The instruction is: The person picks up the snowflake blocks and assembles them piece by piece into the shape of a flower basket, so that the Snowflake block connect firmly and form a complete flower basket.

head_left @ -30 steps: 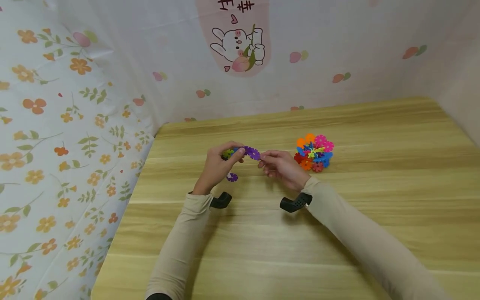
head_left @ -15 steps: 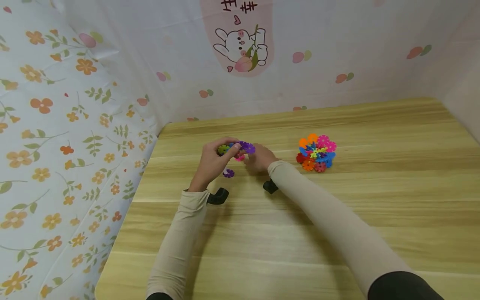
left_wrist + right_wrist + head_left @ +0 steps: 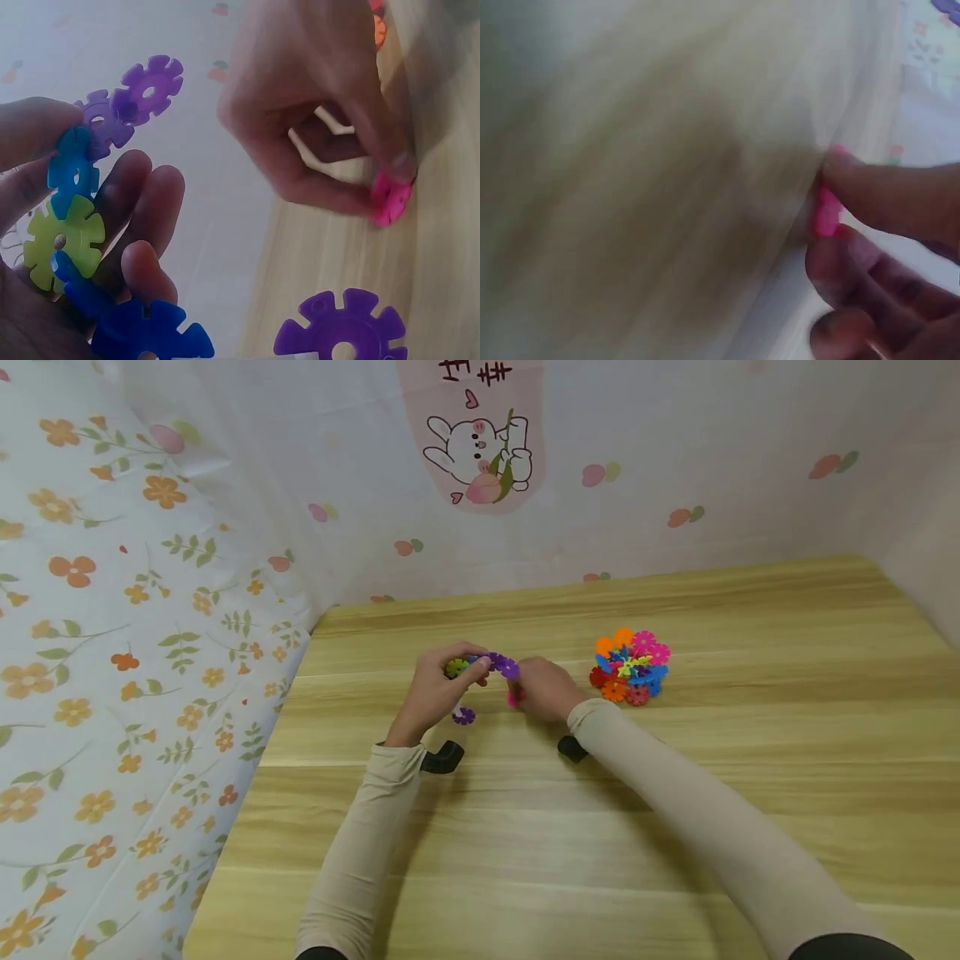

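My left hand (image 3: 435, 689) holds a curved chain of slotted flower-shaped plastic discs between thumb and fingers. In the left wrist view the chain runs from a light purple disc (image 3: 152, 86) through a second purple one, a light blue disc (image 3: 73, 171) and a yellow-green disc (image 3: 64, 244) to dark blue discs (image 3: 150, 330) at the palm. Lower down, a purple disc (image 3: 463, 717) shows below that hand. My right hand (image 3: 551, 689) pinches a pink disc (image 3: 391, 201) by its edge, thumb against fingers, just right of the chain's purple end.
A multicoloured cluster of flower discs (image 3: 630, 667) sits on the wooden table (image 3: 750, 735), right of my right hand. Patterned cloth (image 3: 600, 527) hangs behind the table and along its left side. Dark wrist mounts (image 3: 444, 757) jut out under both wrists.
My right hand left the chain's purple end, reached left behind the chain, then came back right with a pink disc pinched in its fingers. The left hand keeps its hold, shifting only slightly.
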`<action>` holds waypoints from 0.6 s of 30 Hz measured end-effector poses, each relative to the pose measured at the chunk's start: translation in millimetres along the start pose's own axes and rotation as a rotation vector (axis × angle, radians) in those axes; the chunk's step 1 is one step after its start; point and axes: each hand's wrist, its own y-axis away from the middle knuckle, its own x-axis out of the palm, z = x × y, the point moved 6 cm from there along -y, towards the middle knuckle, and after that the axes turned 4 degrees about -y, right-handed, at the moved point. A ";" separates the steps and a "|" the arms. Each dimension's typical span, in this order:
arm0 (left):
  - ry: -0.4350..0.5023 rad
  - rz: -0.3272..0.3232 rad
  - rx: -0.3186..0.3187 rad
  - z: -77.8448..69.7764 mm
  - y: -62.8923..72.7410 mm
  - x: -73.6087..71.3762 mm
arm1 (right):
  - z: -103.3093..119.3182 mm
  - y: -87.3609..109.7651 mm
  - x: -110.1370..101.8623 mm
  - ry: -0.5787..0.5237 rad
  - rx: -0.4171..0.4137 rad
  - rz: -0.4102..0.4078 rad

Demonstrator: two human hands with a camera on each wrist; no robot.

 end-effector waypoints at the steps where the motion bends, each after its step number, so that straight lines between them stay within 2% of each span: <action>1: -0.001 0.007 0.000 4.4 -1.4 2.9 | -2.3 3.7 -0.5 -0.030 0.008 0.019; 5: 0.010 0.047 0.039 10.6 -4.1 15.9 | -12.7 22.1 -0.6 -0.167 0.057 0.096; 9: -0.010 0.085 0.064 9.4 -4.3 26.6 | -18.8 45.8 -2.6 -0.264 0.046 0.115; 12: -0.031 0.106 0.089 0.7 -4.0 31.6 | -23.1 63.4 -8.9 -0.385 0.046 0.046; 15: -0.030 0.120 0.124 -16.4 -2.7 33.7 | -26.9 77.9 -18.3 -0.535 0.065 -0.076; 18: -0.033 0.132 0.146 -31.2 -1.0 34.8 | -26.4 88.9 -27.9 -0.623 0.064 -0.197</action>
